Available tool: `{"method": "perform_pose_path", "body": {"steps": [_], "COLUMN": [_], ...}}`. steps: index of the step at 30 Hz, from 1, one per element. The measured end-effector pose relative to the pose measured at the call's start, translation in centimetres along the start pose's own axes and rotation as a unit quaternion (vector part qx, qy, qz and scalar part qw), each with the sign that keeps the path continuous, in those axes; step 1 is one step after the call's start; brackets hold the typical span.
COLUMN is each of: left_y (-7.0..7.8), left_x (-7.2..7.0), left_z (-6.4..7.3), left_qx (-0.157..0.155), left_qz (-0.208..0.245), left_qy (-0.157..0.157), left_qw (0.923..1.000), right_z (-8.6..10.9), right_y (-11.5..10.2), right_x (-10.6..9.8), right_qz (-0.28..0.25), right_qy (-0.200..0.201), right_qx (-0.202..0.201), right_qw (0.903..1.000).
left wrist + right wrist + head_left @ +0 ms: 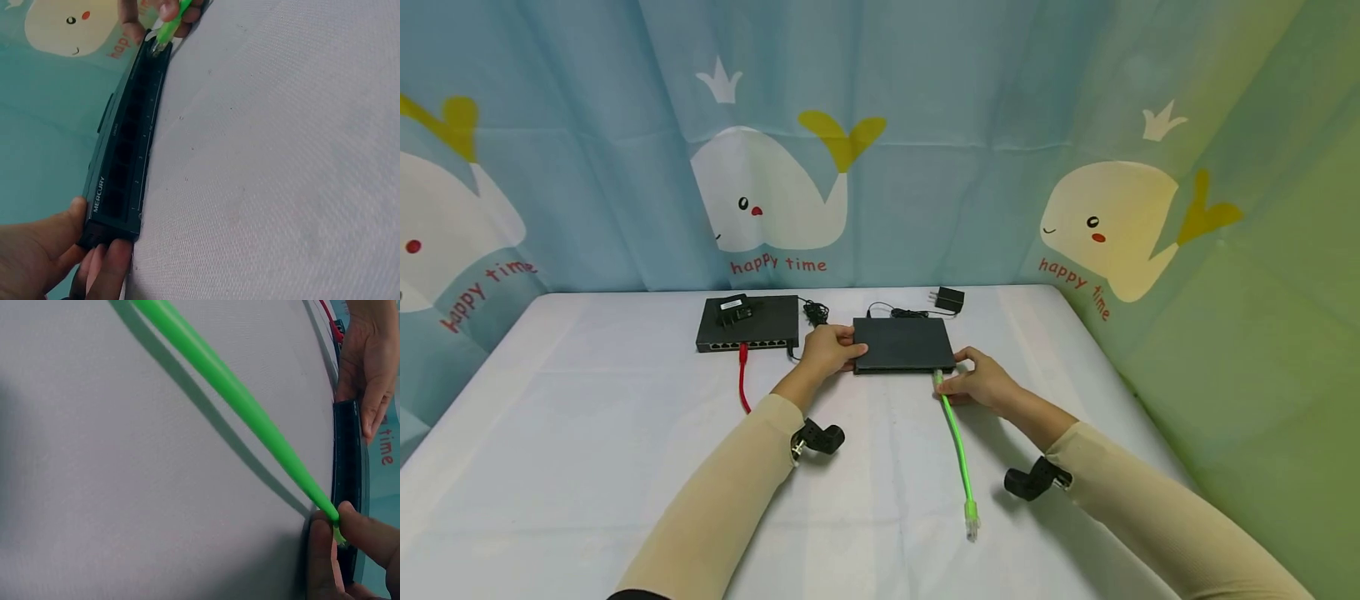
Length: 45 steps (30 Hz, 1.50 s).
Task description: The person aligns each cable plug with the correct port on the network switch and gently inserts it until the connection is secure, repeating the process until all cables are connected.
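Note:
A black network switch (902, 343), its front lettered MERCURY in the left wrist view, sits on the white-covered table between both hands. My left hand (827, 352) grips its left end, thumb on top and fingers lower down. At the opposite end, my right hand (985, 385) pinches a bright green network cable (231, 390) close behind its plug. That plug (160, 47) is at the end port of the row; fingers partly cover it. The cable's other end, a clear-tipped plug (972, 523), points toward me over the table.
Left of my left hand stands a second black switch (767, 325) with a red cable (742, 383) in its front. A power adapter (733, 312) lies on top of it. Behind the first switch are another adapter (950, 299) and a coiled black cord (910, 313). A whale-print curtain (940, 208) hangs behind.

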<state>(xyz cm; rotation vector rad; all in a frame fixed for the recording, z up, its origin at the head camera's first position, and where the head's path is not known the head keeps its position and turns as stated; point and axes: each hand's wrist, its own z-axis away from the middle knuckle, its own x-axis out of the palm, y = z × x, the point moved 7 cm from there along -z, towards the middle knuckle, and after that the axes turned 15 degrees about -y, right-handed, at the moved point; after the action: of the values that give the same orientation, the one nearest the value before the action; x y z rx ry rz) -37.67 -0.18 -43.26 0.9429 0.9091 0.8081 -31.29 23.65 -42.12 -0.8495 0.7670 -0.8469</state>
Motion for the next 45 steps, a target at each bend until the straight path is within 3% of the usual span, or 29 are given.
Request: {"method": "perform_pose_path", "body": {"steps": [9,19,22,25,29,31,36,45], "left_y": [-0.1,-0.1,0.0,0.3,1.1,1.4,1.4,0.9], "left_x": [0.2,-0.1,-0.1,-0.1,-0.1,0.0,0.1,0.1], "left_z": [0.1,0.3,0.1,-0.1,-0.1,-0.1,0.0,-0.1], "left_qx": [0.0,-0.003,-0.006,-0.005,0.004,0.008,0.016,0.024], "left_qz": [0.025,0.023,0.006,-0.046,-0.132,-0.154,-0.143,-0.127], "left_qy": [-0.006,-0.004,0.0,0.016,0.053,0.068,0.081,0.066], "left_qw": [0.9997,0.9997,1.0,0.9988,0.9898,0.9857,0.9862,0.9895], "right_z": [-0.1,-0.2,-0.2,-0.3,-0.2,-0.2,-0.1,-0.3], "right_y": [0.6,0.9,1.0,1.2,1.3,1.3,1.3,1.4], "right_x": [-0.7,-0.6,-0.5,-0.5,-0.5,-0.5,-0.5,-0.5], "right_qz": [-0.025,-0.034,-0.041,-0.046,-0.049,-0.05,-0.05,-0.047], "right_qy": [0.029,0.053,0.053,0.054,0.059,0.06,0.072,0.09], "right_qx": [0.0,-0.002,-0.005,-0.004,0.003,0.003,0.006,0.015], "right_qw": [0.9993,0.998,0.9977,0.9975,0.997,0.997,0.9961,0.9947]}}
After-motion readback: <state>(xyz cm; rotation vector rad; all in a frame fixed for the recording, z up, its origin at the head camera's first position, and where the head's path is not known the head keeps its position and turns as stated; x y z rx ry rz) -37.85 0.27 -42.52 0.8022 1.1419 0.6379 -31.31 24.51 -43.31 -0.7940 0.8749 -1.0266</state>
